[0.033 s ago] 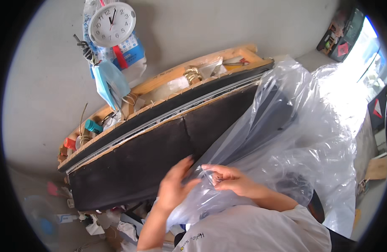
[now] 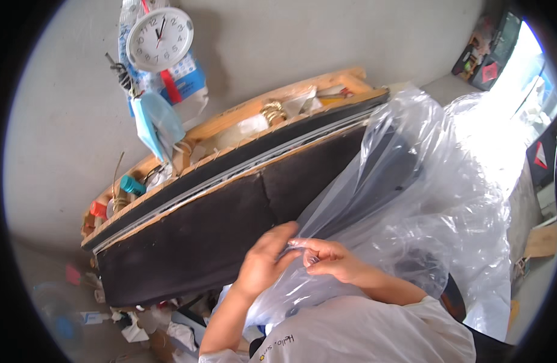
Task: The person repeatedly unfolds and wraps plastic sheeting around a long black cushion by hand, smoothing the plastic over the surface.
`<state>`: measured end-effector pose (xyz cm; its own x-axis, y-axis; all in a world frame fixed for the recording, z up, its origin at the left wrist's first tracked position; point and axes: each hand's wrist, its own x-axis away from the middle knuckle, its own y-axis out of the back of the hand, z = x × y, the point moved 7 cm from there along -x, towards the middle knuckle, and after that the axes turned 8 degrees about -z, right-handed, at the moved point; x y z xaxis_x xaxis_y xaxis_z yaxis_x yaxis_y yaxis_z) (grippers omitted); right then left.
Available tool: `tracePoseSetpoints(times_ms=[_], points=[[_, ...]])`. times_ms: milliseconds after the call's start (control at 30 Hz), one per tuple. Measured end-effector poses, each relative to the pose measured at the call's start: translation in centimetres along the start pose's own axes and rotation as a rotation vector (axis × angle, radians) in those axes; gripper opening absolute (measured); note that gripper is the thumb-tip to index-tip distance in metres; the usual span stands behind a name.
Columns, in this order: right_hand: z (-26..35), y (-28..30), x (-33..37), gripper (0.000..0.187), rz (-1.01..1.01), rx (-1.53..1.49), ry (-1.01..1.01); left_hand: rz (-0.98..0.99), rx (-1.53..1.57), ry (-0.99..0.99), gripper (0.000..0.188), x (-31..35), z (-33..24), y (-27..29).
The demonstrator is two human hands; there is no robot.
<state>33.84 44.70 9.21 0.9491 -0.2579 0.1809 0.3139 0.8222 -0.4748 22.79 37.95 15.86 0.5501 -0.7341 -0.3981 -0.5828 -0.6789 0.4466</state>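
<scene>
A large sheet of clear plastic film (image 2: pixel 363 236) drapes over the right part of a black-covered bench (image 2: pixel 188 248) and down over my lap. My right hand (image 2: pixel 333 260) pinches a gathered edge of the film between bent fingers and thumb. Close by on its left, my left hand (image 2: pixel 266 257) reaches to the same edge, thumb and fingers apart, slightly smeared by motion. Its fingertips are beside those of my right hand; whether they touch the film is hard to make out.
Behind the bench's grey rail runs a wooden tray (image 2: pixel 230 112) holding a gold-coloured coil (image 2: pixel 272 112), a teal spool (image 2: pixel 132 184) and a red one (image 2: pixel 98 209). A clock (image 2: pixel 160 39) and a blue mask (image 2: pixel 154 124) hang above. Scraps (image 2: pixel 136 330) lie at lower left.
My left hand has moved right and slightly up, closer to my right hand and the film's edge. My right hand keeps its pinch, almost in place. The view has shifted slightly.
</scene>
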Motion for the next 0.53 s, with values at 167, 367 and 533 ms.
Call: tracePoseSetpoints(times_ms=[167, 367, 533], points=[[11.3, 5.4, 2.1, 0.044, -0.647, 1.843, 0.907, -0.242, 0.317, 0.008, 0.007, 1.3, 2.4, 0.9], [11.3, 15.2, 6.6, 0.013, -0.689, 1.636, 0.86, -1.28, 0.693, 0.714, 0.031, 5.5, 7.4, 12.2], [4.2, 26.0, 9.2, 0.029, -0.85, 2.236, 0.17, -0.859, 0.707, 0.516, 0.065, 15.6, 19.9, 25.0]])
